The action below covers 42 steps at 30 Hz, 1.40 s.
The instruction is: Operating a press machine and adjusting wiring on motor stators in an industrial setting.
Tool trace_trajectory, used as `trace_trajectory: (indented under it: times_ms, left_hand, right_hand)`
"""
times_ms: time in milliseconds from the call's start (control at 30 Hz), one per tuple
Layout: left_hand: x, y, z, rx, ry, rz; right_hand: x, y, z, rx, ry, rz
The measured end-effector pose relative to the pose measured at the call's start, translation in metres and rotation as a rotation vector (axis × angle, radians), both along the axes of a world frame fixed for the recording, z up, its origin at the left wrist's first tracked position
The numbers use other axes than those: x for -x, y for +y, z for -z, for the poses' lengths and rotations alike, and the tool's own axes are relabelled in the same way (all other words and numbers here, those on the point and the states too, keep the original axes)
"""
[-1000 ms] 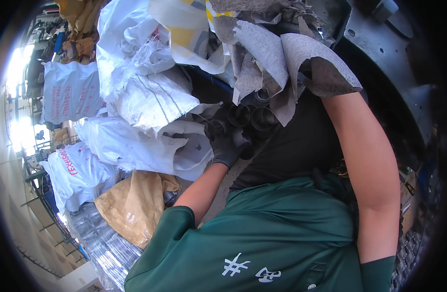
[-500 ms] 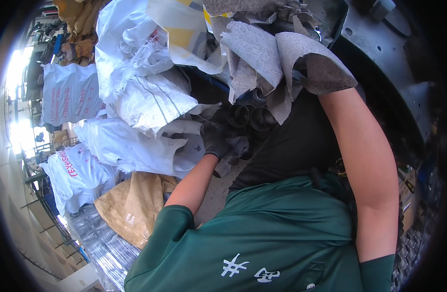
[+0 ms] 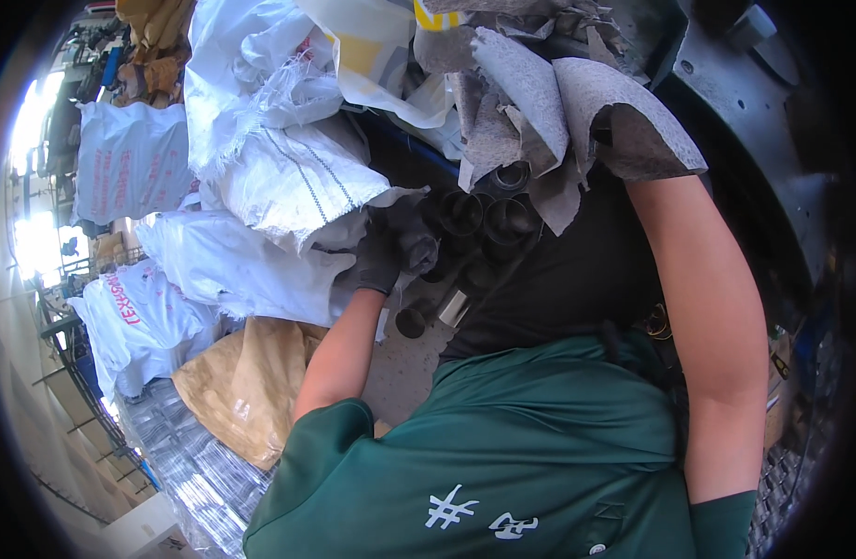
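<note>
My left hand [image 3: 395, 252], in a dark glove, is at the torn edge of a white woven sack [image 3: 307, 177]. Its fingers look curled, but what they hold is hidden in shadow. Just right of it stand several dark, round, open-ended tubes [image 3: 507, 222]. A shiny short tube [image 3: 455, 308] and a ring-shaped opening [image 3: 411, 323] lie nearer to me. On the right, my right forearm reaches up to a curled grey felt-like sheet [image 3: 656, 112]. That sheet covers most of my right hand [image 3: 622, 140], so its fingers do not show.
White sacks [image 3: 134, 158] stack up on the left, beside a brown paper sack [image 3: 241, 387] and a plastic-wrapped stack [image 3: 199, 456]. A white and yellow bag [image 3: 372, 56] hangs at the top. Dark metal machinery [image 3: 735, 102] borders the right.
My left hand has moved left and up from the tubes toward the sack edge, uncovering the short tube and the ring-shaped opening. My right arm and the grey sheet have shifted slightly right in view.
</note>
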<state>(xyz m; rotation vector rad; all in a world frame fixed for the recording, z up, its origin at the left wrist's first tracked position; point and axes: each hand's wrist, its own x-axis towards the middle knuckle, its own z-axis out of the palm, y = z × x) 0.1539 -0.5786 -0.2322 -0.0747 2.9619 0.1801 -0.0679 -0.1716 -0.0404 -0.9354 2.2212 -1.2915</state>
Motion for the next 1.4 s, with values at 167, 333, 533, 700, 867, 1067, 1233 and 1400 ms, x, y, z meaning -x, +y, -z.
trace_trajectory:
  times_ms: [167, 333, 533, 700, 867, 1067, 1233, 1400]
  left_hand:
    - [0.025, -0.004, 0.040, 0.146, -0.126, 0.121]
    - [0.026, -0.019, 0.062, 0.031, -0.123, 0.087]
    - [0.032, -0.010, 0.046, -0.105, -0.166, 0.034]
    - [0.030, 0.005, -0.004, 0.005, -0.328, 0.090]
    - [0.019, 0.015, -0.027, 0.014, -0.260, 0.141]
    - [-0.001, 0.050, -0.039, -0.057, -0.450, 0.234]
    - [0.001, 0.071, -0.049, -0.163, -0.307, 0.351]
    - [0.020, 0.073, -0.056, -0.205, -0.446, 0.192]
  right_hand:
    - [-0.008, 0.006, 0.001, -0.023, -0.012, 0.045]
    - [-0.010, 0.001, 0.003, -0.019, -0.009, 0.066]
    - [-0.011, 0.001, 0.008, -0.035, 0.007, 0.114]
    - [-0.013, -0.001, 0.011, -0.036, 0.017, 0.134]
    - [-0.012, 0.005, 0.012, -0.031, 0.010, 0.103]
    - [-0.007, 0.008, 0.021, 0.000, -0.021, 0.037]
    - [0.003, 0.005, 0.036, 0.021, -0.027, -0.029]
    - [0.025, 0.012, 0.083, 0.084, 0.006, -0.119]
